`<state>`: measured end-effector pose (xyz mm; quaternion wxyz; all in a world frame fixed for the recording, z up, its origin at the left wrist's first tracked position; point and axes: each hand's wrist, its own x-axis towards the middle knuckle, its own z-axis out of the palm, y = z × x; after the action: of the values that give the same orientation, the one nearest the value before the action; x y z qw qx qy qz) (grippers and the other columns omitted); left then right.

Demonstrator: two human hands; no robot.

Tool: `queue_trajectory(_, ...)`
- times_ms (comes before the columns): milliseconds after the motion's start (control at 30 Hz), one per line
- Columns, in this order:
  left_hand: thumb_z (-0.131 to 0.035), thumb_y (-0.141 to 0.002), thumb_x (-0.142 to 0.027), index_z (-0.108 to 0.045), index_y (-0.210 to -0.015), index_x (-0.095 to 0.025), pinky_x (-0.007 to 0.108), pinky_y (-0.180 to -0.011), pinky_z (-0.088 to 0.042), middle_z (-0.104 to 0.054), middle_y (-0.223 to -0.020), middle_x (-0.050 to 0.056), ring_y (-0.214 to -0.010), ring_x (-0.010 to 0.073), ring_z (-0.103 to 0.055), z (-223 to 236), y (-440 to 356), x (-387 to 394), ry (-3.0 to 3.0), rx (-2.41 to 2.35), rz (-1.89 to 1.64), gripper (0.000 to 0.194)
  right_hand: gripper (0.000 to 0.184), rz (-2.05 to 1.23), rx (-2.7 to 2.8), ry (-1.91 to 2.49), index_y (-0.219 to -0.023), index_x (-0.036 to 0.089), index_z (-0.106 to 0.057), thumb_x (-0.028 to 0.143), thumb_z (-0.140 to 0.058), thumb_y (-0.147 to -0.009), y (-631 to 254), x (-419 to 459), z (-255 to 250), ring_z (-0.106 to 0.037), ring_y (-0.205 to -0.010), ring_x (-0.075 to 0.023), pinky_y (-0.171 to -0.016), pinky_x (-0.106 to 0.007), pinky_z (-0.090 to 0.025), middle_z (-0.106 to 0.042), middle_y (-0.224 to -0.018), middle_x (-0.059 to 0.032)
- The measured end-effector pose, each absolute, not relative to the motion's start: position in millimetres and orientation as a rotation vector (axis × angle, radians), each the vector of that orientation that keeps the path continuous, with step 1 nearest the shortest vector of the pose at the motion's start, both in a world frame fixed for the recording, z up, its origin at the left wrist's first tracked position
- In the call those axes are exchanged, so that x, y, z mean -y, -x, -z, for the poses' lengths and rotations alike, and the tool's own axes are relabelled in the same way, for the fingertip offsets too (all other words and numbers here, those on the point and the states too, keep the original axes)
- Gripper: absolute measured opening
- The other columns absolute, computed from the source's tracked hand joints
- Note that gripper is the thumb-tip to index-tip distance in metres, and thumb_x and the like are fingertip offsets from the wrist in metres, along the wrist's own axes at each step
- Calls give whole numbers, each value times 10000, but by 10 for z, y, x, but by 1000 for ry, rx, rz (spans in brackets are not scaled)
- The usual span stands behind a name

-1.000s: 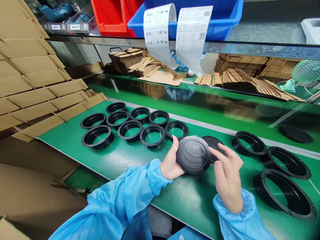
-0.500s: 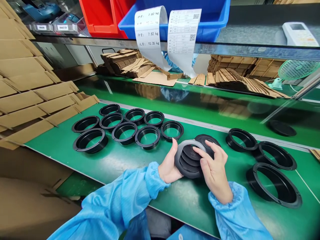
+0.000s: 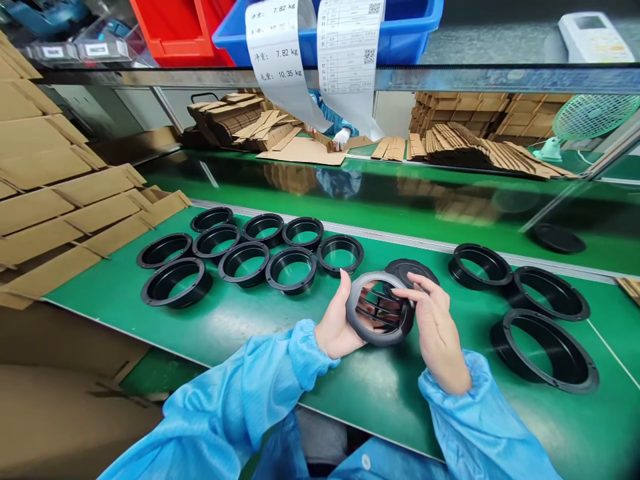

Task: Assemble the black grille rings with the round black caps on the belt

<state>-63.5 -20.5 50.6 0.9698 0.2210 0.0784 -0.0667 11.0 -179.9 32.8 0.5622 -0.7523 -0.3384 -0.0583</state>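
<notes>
"Where's the round vent (image 3: 381, 311)?"

"Right up front, over the green table (image 3: 220, 327), face tilted up, slats turned open! Fingers show through the gaps."

"And the left hand (image 3: 340, 320)?"

"Holding it! Thumb up at the rim, fingers curled underneath."

"Over to the right hand (image 3: 436, 327)!"

"Fingers slightly apart, fingertips at the vent's upper right. The thumb's hidden, so I can't tell whether it's pinching."

"What's just behind?"

"A dark disc (image 3: 400, 268) on the table, partly covered by the vent and the right hand."

"And the rings?"

"Nine black rings (image 3: 197, 293) spread out on the left, three larger-looking rings (image 3: 570, 385) over on the right!"

"Anyone across the way?"

"Yes, a co-worker's white-gloved hand (image 3: 342, 139) at the cardboard (image 3: 300, 152), beyond the hanging labels (image 3: 349, 53)!"
</notes>
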Motion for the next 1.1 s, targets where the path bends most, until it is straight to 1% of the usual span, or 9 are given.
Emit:
queue_trajectory(267,-366,-894,-768,-685,-1188,-164,581,-1134,-332,-692,-1198,190,-1187,345,-627,-536,640,190,-415,-182,112,743,421,218,825,1816,-1136,294,-713,406,-314,-1058,-135,1833,-294,-432,-1324,-274,-1118,-546,-356,-536,-1401,-48)
queue_trajectory(367,-375,-902,-755,-686,-1180,-152,561,-1138,-351,-687,-1215,189,-1224,340,-606,-537,624,184,-391,-190,107,733,425,341,918,1851,-1257,299,-664,374,-295,-1061,-160,1802,-255,-414,-1346,-279,-1120,-555,-364,-498,-1451,-57)
queue_trajectory(467,-354,-938,-714,-663,-1237,-123,496,-1157,-366,-684,-1236,177,-1261,312,-585,-538,615,169,-385,-201,45,731,472,521,1296,1894,-1439,285,-528,468,-347,-1043,-148,1744,-244,-345,-1411,-305,-1192,-593,-275,-464,-1509,-70)
queue_trajectory(567,-344,-963,-677,-613,-1337,-143,448,-1168,-374,-680,-1266,146,-1277,280,-579,-521,611,144,-386,-228,0,705,642,538,1481,1957,-1510,249,-436,619,-413,-985,-129,1704,-266,-330,-1430,-326,-1222,-622,-211,-470,-1511,-105)
queue_trajectory(733,-346,-956,-687,-555,-1418,-187,454,-1174,-369,-660,-1314,131,-1290,278,-571,-511,611,175,-393,-185,25,713,772,491,1406,1983,-1459,221,-497,735,-507,-884,-146,1737,-302,-273,-1461,-381,-1193,-646,-246,-253,-1620,-159)
queue_trajectory(800,-345,-955,-689,-570,-1400,-165,450,-1175,-362,-660,-1310,141,-1296,280,-564,-542,636,229,-395,-168,34,723,728,450,1361,1953,-1459,217,-489,713,-438,-927,-134,1774,-311,-266,-1465,-370,-1187,-635,-262,-244,-1622,-151)
queue_trajectory(900,-340,-939,-720,-610,-1345,-136,451,-1167,-361,-671,-1282,156,-1296,290,-559,-564,653,269,-408,-156,88,762,499,418,1219,1944,-1420,262,-531,521,-372,-1024,-137,1797,-293,-302,-1442,-322,-1176,-601,-289,-319,-1587,-106)
queue_trajectory(967,-330,-923,-748,-618,-1329,-130,466,-1158,-362,-674,-1270,166,-1296,302,-556,-539,648,248,-423,-166,133,793,413,383,1159,1935,-1382,292,-569,423,-384,-1038,-163,1782,-262,-317,-1426,-306,-1170,-586,-296,-369,-1558,-78)
queue_trajectory(1100,-336,-896,-781,-607,-1336,-143,519,-1141,-358,-672,-1256,186,-1262,326,-576,-461,653,217,-448,-189,191,821,376,277,1146,1883,-1254,276,-656,410,-378,-1041,-212,1760,-216,-341,-1405,-299,-1165,-576,-308,-462,-1487,-70)
